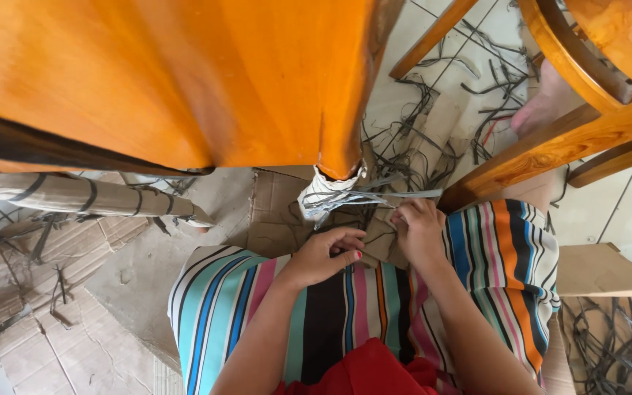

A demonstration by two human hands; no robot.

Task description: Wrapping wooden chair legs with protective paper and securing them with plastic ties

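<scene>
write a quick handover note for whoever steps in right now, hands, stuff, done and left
Left hand: curled, pinching a thin dark strip over the lap.
Right hand: gripping the same strips just under the wrapped chair leg.
Done: pale binding covers the leg's end.
Left: loose strip ends stick out untucked; offcuts litter the tiled floor and cardboard.

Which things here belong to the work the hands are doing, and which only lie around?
In the work:
- left hand and right hand, both pinching thin dark strips
- wrapped table leg, where pale strips are wound
- loose strip end

Only lying around:
- cardboard sheets on the floor
- strip offcuts
- wooden chair
- banded cardboard roll
</scene>
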